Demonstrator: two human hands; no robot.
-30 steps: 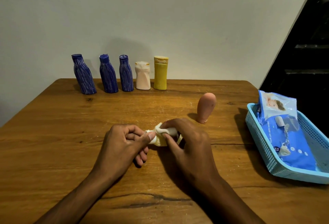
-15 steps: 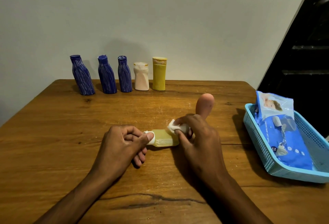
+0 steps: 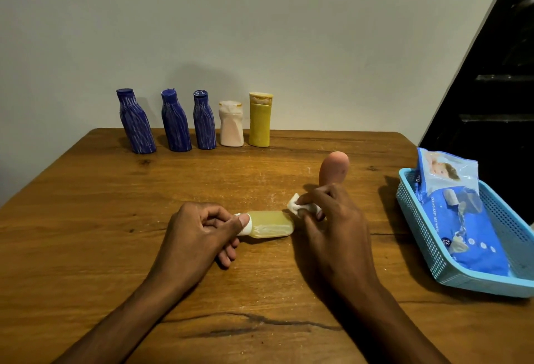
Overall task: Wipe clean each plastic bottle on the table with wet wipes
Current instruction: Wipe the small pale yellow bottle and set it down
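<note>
One small bottle under the wipe, six more standing by

The left hand [image 3: 199,236] pinches the white cap end of a pale yellow bottle [image 3: 270,224] lying on its side near the middle of the table [image 3: 86,219], while the right hand [image 3: 332,219], fingers curled, pinches a bunched wet wipe [image 3: 300,207] at the bottle's far right end. Five bottles [image 3: 202,122] stand in a row along the far edge and a pink bottle [image 3: 333,168] stands just beyond the right hand; whether any is already clean I cannot tell. The wipes pack [image 3: 459,207] sits in the blue basket [image 3: 427,251] at right.
</note>
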